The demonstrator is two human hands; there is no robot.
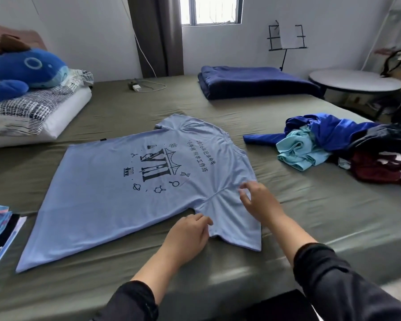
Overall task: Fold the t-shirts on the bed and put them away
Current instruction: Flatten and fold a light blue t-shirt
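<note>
The left hand (187,235) pinches the near sleeve of the light blue t-shirt (107,191), which lies flat, print up, on the bed (310,228); the right hand (258,200) hovers over the same sleeve, fingers loosely curled, perhaps just touching the cloth. Right of the shirt sits a heap of clothes (347,147); beyond it, a folded navy blanket (255,81)
</note>
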